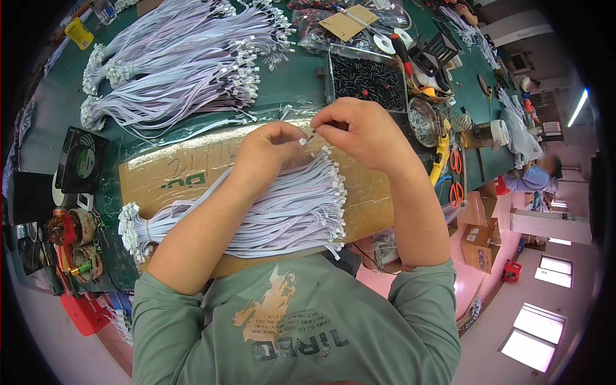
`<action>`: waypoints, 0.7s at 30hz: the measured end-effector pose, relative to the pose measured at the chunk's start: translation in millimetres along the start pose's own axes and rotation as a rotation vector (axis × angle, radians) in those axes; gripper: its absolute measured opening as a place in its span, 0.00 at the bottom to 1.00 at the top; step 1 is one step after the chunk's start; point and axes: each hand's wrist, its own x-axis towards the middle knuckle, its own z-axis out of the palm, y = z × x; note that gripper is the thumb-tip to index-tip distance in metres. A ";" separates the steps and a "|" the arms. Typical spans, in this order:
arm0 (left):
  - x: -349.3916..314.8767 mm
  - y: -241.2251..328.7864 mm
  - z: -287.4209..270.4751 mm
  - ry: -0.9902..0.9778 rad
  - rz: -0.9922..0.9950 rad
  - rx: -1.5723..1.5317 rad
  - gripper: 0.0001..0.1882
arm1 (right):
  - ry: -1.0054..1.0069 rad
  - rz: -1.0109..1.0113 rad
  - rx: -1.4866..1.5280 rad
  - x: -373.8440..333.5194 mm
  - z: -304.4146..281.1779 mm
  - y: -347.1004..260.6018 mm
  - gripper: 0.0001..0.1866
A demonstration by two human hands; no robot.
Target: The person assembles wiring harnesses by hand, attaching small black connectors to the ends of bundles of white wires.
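Note:
My left hand (pixel 271 153) is closed in a pinch on a small white cable connector (pixel 303 142) over the cardboard sheet (pixel 144 176). Close to its right, my right hand (pixel 359 131) pinches a small dark piece (pixel 312 135) against or just beside that connector; whether they touch is too small to tell. Below both hands lies a tied bundle of white ribbon cables (pixel 289 218), with white connectors at both ends, partly hidden by my left forearm. A tray (pixel 329 83) of small black tube-like parts (pixel 362 77) stands just beyond my right hand.
More cable bundles (pixel 186 90) cover the far left of the green table. A small fan (pixel 83 160) stands at the left. To the right are a metal bowl (pixel 423 122), a yellow-handled tool (pixel 441 154) and orange-handled scissors (pixel 456 192). Another person (pixel 536 178) sits farther off.

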 end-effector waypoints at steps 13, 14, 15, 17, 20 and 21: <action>-0.8 -0.5 3.0 0.027 0.020 -0.034 0.07 | 0.004 -0.030 -0.026 1.2 -3.1 -4.7 0.10; -0.7 -0.8 2.4 0.029 0.020 -0.034 0.07 | -0.018 -0.038 -0.034 1.6 -3.0 -5.1 0.10; -0.5 -1.0 2.2 0.025 0.022 -0.024 0.07 | -0.018 -0.037 -0.034 1.6 -2.6 -4.7 0.10; 0.0 -1.4 2.1 0.020 0.024 -0.013 0.07 | -0.050 -0.074 -0.076 2.4 -0.1 -2.6 0.10; 0.8 -1.4 1.8 0.017 0.028 -0.001 0.08 | -0.004 -0.190 -0.076 1.4 7.3 2.5 0.11; 1.5 -2.8 -0.3 0.003 0.028 -0.037 0.08 | -0.006 -0.191 -0.075 1.2 7.3 0.0 0.11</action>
